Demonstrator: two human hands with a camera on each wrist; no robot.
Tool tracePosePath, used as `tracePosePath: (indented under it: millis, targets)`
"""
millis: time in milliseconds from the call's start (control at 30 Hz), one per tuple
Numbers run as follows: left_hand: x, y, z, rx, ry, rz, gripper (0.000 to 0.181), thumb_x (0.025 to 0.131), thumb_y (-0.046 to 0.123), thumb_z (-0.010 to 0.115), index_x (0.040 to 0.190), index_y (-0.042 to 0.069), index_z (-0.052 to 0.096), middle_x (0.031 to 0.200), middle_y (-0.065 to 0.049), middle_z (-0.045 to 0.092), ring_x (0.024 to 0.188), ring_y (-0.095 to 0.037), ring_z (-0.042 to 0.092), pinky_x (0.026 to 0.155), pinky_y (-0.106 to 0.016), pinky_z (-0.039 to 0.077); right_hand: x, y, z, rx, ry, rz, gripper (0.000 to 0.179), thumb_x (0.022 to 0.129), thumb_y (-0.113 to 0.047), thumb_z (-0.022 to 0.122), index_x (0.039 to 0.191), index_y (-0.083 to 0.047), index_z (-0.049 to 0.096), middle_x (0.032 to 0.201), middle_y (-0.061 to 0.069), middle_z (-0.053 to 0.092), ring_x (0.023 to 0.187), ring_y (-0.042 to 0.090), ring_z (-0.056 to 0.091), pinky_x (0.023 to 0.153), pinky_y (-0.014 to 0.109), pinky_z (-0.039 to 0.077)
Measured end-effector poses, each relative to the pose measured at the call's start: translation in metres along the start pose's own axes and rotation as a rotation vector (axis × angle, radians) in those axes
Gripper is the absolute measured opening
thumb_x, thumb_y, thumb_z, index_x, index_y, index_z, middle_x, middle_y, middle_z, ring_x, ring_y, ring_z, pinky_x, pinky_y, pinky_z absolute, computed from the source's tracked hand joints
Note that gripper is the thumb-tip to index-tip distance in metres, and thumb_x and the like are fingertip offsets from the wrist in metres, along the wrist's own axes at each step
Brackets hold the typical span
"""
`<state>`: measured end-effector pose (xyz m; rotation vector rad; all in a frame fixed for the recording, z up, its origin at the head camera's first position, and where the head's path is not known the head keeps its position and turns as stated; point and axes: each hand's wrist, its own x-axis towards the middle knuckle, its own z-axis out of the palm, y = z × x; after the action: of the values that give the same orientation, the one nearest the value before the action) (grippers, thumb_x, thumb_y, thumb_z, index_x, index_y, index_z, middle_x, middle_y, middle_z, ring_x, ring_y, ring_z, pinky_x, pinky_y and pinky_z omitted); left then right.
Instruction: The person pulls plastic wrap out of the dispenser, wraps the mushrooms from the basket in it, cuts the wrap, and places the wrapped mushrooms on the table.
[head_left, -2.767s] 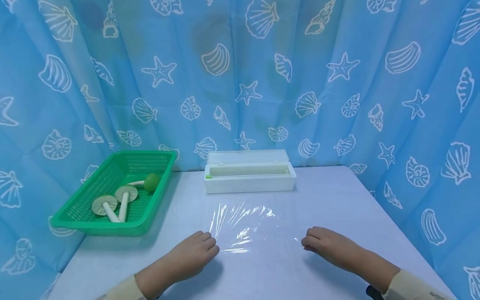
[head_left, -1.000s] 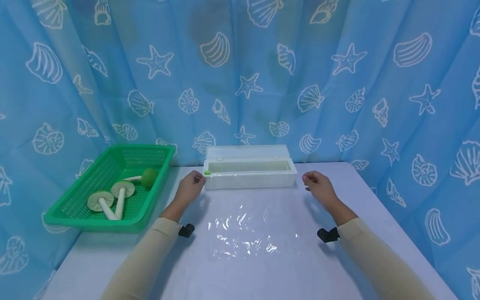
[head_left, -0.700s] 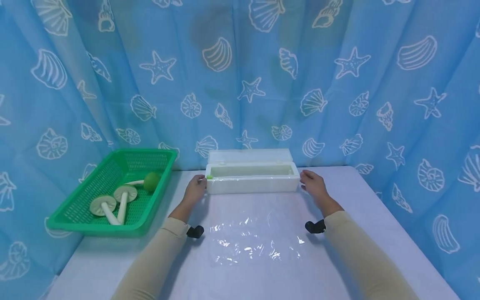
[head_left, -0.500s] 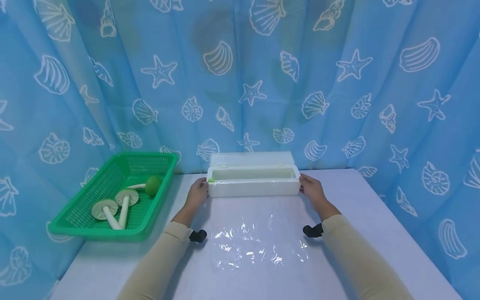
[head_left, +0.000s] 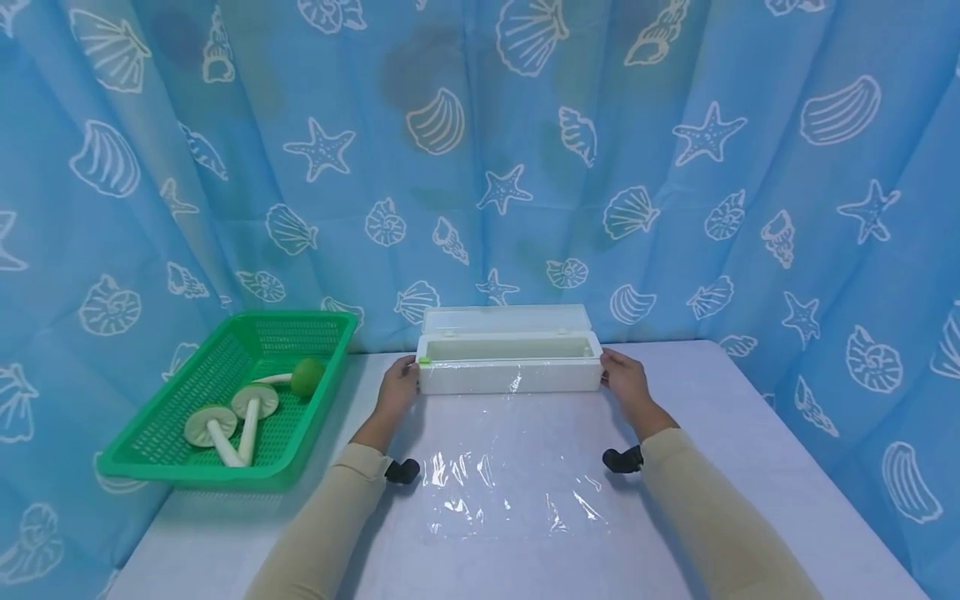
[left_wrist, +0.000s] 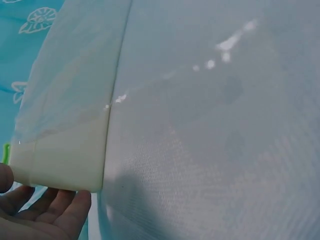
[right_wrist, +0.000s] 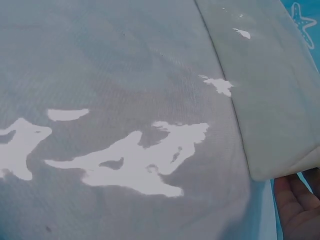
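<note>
A white cling film dispenser stands at the back of the table, its clear lid tipped up. My left hand grips its left end; in the left wrist view the thumb is near the top edge and the fingers lie against the end wall. At the other end my right hand holds the box, fingers against its end in the right wrist view, the thumb out of sight. Clear cling film runs from the dispenser's front over the table towards me, glinting. A green slider sits at the box's left front corner.
On the left stands a green plastic basket. It holds several pale-stemmed, round-capped pieces like mushrooms, one showing a green cap. A blue shell-print curtain hangs behind the white table.
Both hands have left the film's near edge and reached forward to the dispenser's two ends. The film now lies spread on the table. In the last half second the hands have barely moved.
</note>
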<state>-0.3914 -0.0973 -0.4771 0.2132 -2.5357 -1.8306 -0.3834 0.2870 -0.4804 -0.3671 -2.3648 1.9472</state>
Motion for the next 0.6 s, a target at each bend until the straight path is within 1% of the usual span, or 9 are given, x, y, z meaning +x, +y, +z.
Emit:
tracePosePath:
  millis: [200,433,500,600]
  targets:
    - [0.0012,0.0001,0.0017,0.032,-0.002,-0.038,0.043,0.107,0.028,0.036,0.146,0.010,0.040,0.147,-0.012,0.042,0.133,-0.031,0.041,0.103,-0.047,0.040,0.0000,-0.0017,-0.0011,-0.004,-0.006,0.009,0.048,0.107,-0.026,0.037,0.150,-0.004,0.034,0.149,0.017,0.040,0.133,0.032,0.042,0.106,0.042,0.038]
    - [0.0056,-0.0020,0.0011,0.054,-0.020,-0.031,0.044,0.107,0.029,0.036,0.147,0.011,0.037,0.148,-0.012,0.041,0.134,-0.031,0.040,0.103,-0.048,0.040,-0.0018,-0.0014,-0.0013,0.000,-0.016,0.007,0.049,0.107,-0.026,0.038,0.150,-0.004,0.033,0.150,0.017,0.039,0.134,0.032,0.040,0.106,0.042,0.037]
    - [0.0058,-0.0023,0.0001,0.054,-0.023,-0.035,0.044,0.107,0.029,0.036,0.147,0.010,0.037,0.147,-0.012,0.041,0.134,-0.031,0.041,0.103,-0.048,0.040,-0.0017,-0.0008,-0.0021,-0.021,-0.027,-0.017,0.049,0.107,-0.025,0.037,0.152,-0.005,0.030,0.150,0.018,0.037,0.134,0.033,0.040,0.106,0.042,0.037]
    - [0.0031,-0.0031,-0.0030,0.035,-0.034,-0.019,0.045,0.106,0.028,0.037,0.146,0.008,0.039,0.146,-0.014,0.043,0.132,-0.032,0.043,0.103,-0.048,0.040,-0.0019,-0.0005,-0.0046,-0.074,-0.053,-0.093,0.050,0.107,-0.021,0.035,0.154,-0.008,0.025,0.152,0.020,0.033,0.136,0.036,0.037,0.105,0.046,0.037]
